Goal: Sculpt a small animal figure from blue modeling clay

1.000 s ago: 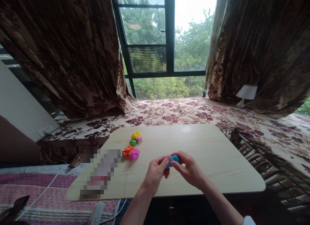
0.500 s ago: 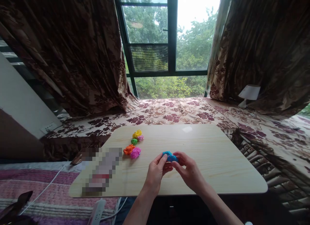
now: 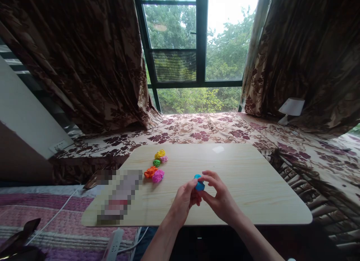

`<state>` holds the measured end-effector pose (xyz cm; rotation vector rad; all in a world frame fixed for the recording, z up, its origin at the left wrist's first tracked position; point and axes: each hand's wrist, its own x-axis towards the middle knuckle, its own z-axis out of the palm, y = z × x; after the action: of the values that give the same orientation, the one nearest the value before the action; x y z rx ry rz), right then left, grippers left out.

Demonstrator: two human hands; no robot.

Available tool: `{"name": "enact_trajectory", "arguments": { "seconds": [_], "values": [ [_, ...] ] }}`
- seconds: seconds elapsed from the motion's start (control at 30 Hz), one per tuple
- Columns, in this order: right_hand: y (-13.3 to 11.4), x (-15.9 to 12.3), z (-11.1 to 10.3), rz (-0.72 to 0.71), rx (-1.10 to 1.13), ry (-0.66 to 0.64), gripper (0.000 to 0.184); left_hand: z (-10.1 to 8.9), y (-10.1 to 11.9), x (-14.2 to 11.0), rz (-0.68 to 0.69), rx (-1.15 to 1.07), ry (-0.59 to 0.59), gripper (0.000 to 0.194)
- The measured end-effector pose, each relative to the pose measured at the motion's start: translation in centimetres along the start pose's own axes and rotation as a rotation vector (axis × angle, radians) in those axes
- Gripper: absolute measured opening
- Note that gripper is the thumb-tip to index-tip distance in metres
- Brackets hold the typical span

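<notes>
A small blue clay-like lump (image 3: 199,183) is held over the near middle of the table, between the fingertips of both hands. My left hand (image 3: 182,200) pinches it from the left, with the thumb against its side. From the right, my right hand (image 3: 218,193) grips it with thumb and forefinger, the other fingers curled above. Part of the lump is hidden behind the fingers. Left of the hands lie similar crinkled lumps: yellow (image 3: 159,153), light pink (image 3: 164,159), green (image 3: 156,162), orange (image 3: 150,172) and bright pink (image 3: 158,176).
The pale wooden table (image 3: 253,186) has rounded corners. A pixelated flat item (image 3: 120,197) lies at its left edge. A power strip (image 3: 114,244) is below the front left edge. Beyond are a flowered window seat (image 3: 201,128), curtains and a white lamp (image 3: 292,106).
The blue lump has been turned between the fingers and looks more compact and upright. My right fingers have come closer to the left hand. The view has shifted slightly.
</notes>
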<state>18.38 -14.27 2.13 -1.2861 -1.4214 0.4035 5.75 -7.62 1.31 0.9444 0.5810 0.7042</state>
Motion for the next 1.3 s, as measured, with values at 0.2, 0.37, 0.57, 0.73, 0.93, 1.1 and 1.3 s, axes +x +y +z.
{"name": "enact_trajectory", "arguments": {
  "seconds": [0.2, 0.37, 0.57, 0.73, 0.93, 1.1, 1.3],
  "values": [
    [0.8, 0.2, 0.4, -0.067, -0.015, 0.087, 0.022, 0.1, -0.6, 0.0, 0.034, 0.029, 0.040, 0.032],
    [1.0, 0.1, 0.2, -0.039, -0.093, 0.118, 0.021, 0.6, -0.1, -0.3, 0.009, 0.023, 0.044, 0.036],
    [0.4, 0.2, -0.5, -0.002, -0.003, -0.010, 0.040, 0.7, 0.9, 0.1, 0.057, -0.060, 0.049, 0.036],
    [0.4, 0.6, -0.5, 0.024, -0.003, 0.076, 0.012, 1.0, 0.5, 0.0, -0.003, -0.122, 0.045, 0.030],
    [-0.9, -0.6, 1.0, -0.073, -0.030, -0.008, 0.018, 0.5, 0.2, 1.8, -0.021, -0.253, 0.195, 0.030],
    [0.1, -1.6, 0.5, 0.067, 0.040, 0.075, 0.017, -0.8, 0.3, 3.3, 0.049, -0.245, 0.284, 0.038],
    [1.9, -0.6, 0.8, 0.152, 0.002, 0.143, 0.025, 0.3, -0.3, 3.2, 0.052, -0.103, 0.256, 0.047]
  ]
}}
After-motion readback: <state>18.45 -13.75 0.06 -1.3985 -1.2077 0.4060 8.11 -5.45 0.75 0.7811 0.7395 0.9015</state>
